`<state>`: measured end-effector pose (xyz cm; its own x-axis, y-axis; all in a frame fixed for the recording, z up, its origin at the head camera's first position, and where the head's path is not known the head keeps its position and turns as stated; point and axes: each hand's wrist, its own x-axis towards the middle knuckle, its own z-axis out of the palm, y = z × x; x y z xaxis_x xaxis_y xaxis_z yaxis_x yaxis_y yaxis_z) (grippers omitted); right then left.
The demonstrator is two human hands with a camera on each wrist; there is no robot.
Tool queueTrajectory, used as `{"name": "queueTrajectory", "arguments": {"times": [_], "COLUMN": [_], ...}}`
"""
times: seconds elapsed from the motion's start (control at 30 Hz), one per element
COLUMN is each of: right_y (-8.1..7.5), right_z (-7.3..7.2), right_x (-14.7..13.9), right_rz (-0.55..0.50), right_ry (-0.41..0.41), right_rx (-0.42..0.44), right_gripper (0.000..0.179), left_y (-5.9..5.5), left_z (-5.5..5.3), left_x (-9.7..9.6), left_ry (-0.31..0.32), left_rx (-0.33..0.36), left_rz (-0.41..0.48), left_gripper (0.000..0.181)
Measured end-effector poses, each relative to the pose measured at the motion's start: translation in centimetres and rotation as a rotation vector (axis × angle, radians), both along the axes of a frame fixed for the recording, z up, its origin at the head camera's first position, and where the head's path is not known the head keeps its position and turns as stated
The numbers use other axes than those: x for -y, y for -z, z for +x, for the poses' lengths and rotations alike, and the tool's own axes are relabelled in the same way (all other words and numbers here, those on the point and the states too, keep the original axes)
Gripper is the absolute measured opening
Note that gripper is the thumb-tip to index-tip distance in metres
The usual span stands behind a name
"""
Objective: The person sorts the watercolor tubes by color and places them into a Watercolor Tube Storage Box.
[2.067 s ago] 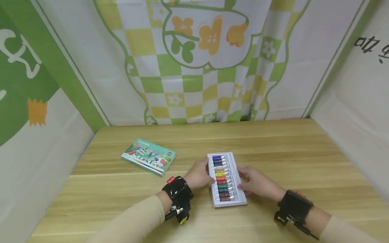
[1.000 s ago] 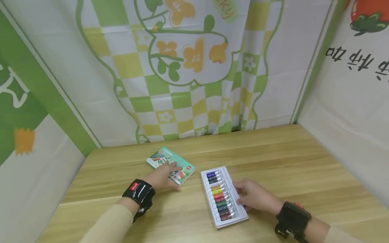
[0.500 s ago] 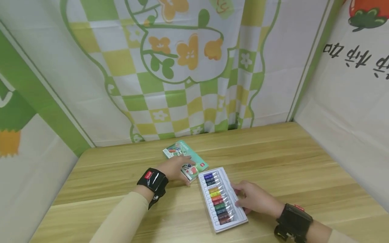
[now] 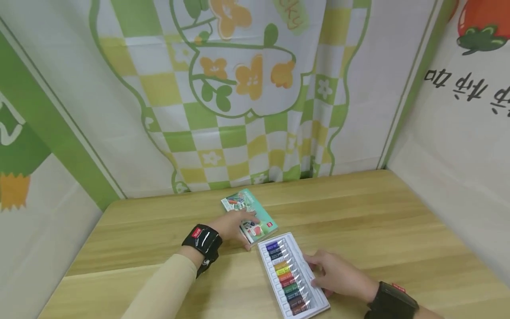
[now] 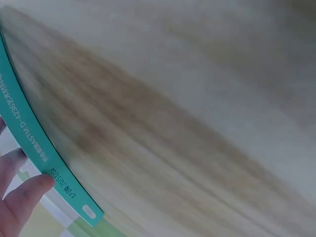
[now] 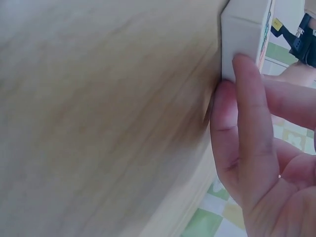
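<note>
A white tray of paint tubes (image 4: 279, 266) in a row of several colours lies at the bottom middle of the head view. My right hand (image 4: 342, 274) holds its right edge, with the thumb over the rim; the right wrist view shows fingers (image 6: 252, 113) against the tray's white side (image 6: 242, 39). Just beyond the tray's far left corner lies a teal box (image 4: 264, 215) with a plant-patterned cover. My left hand (image 4: 233, 226) grips the box across its cover, thumb at the near edge. In the left wrist view, fingertips (image 5: 37, 185) touch the box's printed teal side (image 5: 37, 143).
Both things rest on a wooden table (image 4: 378, 221). A checked curtain (image 4: 239, 146) hangs behind its far edge, and printed fabric walls (image 4: 458, 146) stand at left and right. A black wrist camera strap (image 4: 203, 243) sits on each wrist.
My left hand has let go of the paint tray, reached the teal box and slid it right, turning it, close to the tray. The right hand has stayed on the tray's right edge.
</note>
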<state>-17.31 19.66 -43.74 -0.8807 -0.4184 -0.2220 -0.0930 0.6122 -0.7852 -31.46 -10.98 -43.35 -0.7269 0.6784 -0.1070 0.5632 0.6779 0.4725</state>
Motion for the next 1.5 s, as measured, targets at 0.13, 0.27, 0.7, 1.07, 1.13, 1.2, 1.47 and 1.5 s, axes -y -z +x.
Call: {"name": "queueTrajectory", "arguments": {"times": [0.13,0.27,0.7,1.07,1.13,1.2,1.47,1.5], "right_y": [0.4,0.3,0.3,0.3,0.3,0.0,-0.6,-0.5], "right_z": [0.1,-0.2,-1.0,-3.8,-4.1,-3.8,-1.0,-0.9], "right_x": [0.3,0.9,2.2,3.0,2.5,1.8,0.9,0.9], "right_rz": [-0.020,-0.012,-0.017,-0.028,-0.031,-0.020,0.079,0.088], "right_ry": [-0.007,-0.009,-0.059,-0.030,-0.044,-0.082,-0.146,-0.139], "right_rx": [0.029,0.032,0.024,0.030,0.021,-0.012,-0.099,-0.101], "right_gripper": [0.064,0.064,0.063,0.063,0.061,0.064,0.088,0.087], "left_y": [0.5,0.5,0.8,1.0,1.1,1.0,0.6,0.6], "left_z": [0.2,0.3,0.9,0.3,0.0,0.0,0.4,0.4], "left_x": [0.3,0.4,0.7,0.8,0.6,0.3,0.3,0.2], "left_ry": [0.023,0.025,0.063,0.080,0.077,0.069,0.095,0.097], "left_rx": [0.008,0.022,0.017,-0.023,-0.018,-0.013,-0.067,-0.068], "left_rz": [0.016,0.040,0.041,0.026,0.030,0.026,-0.009,-0.016], "left_gripper": [0.073,0.073,0.074,0.077,0.077,0.078,0.077,0.077]}}
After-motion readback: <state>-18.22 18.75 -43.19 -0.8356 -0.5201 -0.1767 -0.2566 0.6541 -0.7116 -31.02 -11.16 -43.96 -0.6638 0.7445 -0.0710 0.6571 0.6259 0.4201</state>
